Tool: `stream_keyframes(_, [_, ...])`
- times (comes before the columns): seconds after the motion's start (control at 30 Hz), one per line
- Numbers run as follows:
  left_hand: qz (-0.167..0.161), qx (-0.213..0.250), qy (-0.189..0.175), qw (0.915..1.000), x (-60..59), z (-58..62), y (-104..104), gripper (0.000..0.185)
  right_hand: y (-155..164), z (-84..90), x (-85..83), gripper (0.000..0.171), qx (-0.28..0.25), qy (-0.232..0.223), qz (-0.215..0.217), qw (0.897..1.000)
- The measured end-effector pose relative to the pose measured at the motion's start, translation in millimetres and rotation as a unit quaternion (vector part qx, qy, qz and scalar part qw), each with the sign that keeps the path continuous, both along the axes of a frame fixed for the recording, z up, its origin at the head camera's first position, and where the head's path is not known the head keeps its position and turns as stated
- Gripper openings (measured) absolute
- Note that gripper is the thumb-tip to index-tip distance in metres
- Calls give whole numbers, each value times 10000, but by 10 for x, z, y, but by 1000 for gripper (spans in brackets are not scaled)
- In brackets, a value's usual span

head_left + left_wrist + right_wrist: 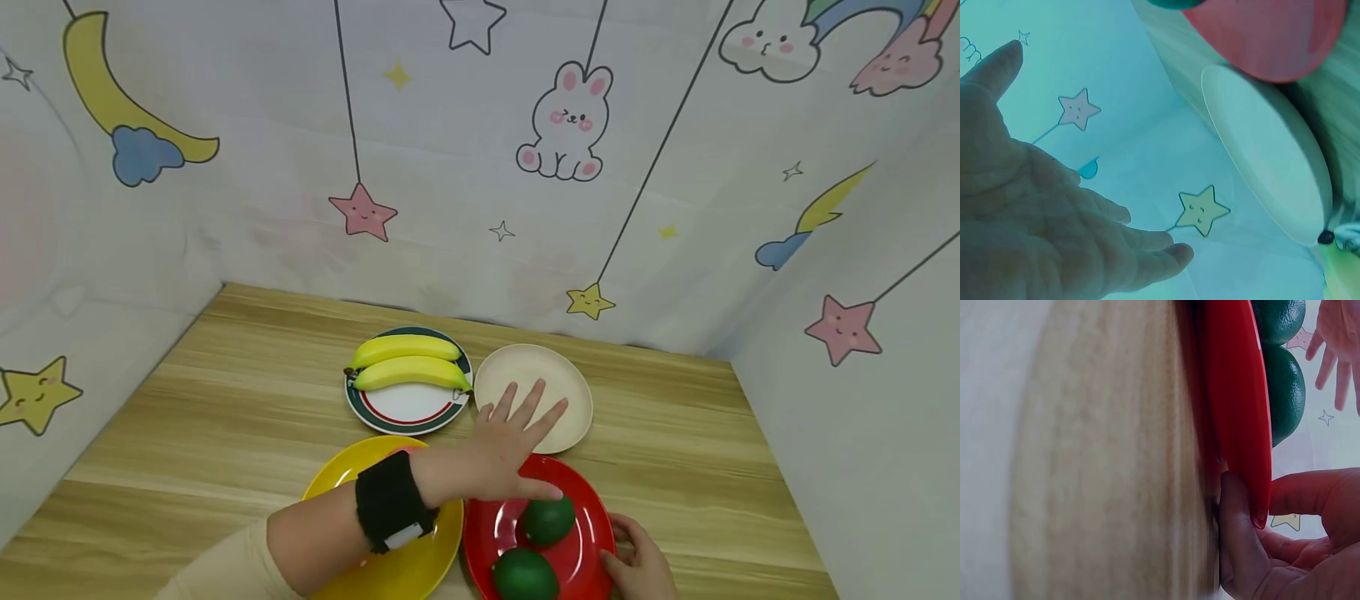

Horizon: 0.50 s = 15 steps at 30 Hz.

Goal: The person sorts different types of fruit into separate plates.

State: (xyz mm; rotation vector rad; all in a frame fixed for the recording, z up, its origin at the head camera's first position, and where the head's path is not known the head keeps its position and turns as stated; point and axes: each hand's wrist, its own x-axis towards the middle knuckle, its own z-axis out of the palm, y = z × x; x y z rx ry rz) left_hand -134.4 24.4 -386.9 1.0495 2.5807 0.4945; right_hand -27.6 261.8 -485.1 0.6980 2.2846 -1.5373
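My left hand (504,457) is held over the plates with its fingers spread and straight, holding nothing. It overlaps the beige plate (572,402) and the red plate (594,518) in the head view. Two dark green, smooth, avocado-like fruits (525,575) sit on the red plate. At that plate's right rim, my right hand (643,563) pinches the edge. The right wrist view shows the thumb (1304,492) on the upper side of the rim and fingers (1239,531) beneath it. In the left wrist view, the open palm (1047,219) is apart from the beige plate.
Two yellow bananas (408,372) lie on a white plate with a dark green rim (393,425) at the back. A yellow plate (333,473) sits under my left forearm, its pinkish contents mostly hidden. Printed cloth walls (450,167) border the wooden table (675,450).
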Motion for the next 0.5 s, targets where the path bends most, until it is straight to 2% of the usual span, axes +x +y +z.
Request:
stream_keyframes(0.23, [291,-183,157,9993,-180,54,-202,102,8,-5,-8,55,167,-17,83,9998])
stream_keyframes(0.4, [766,-213,252,9965,-380,69,-411,103,5,-8,-30,53,291,11,185,9994])
stream_keyframes(0.5, [1100,-257,342,9930,-508,30,-537,103,0,-4,-26,53,275,69,194,9994])
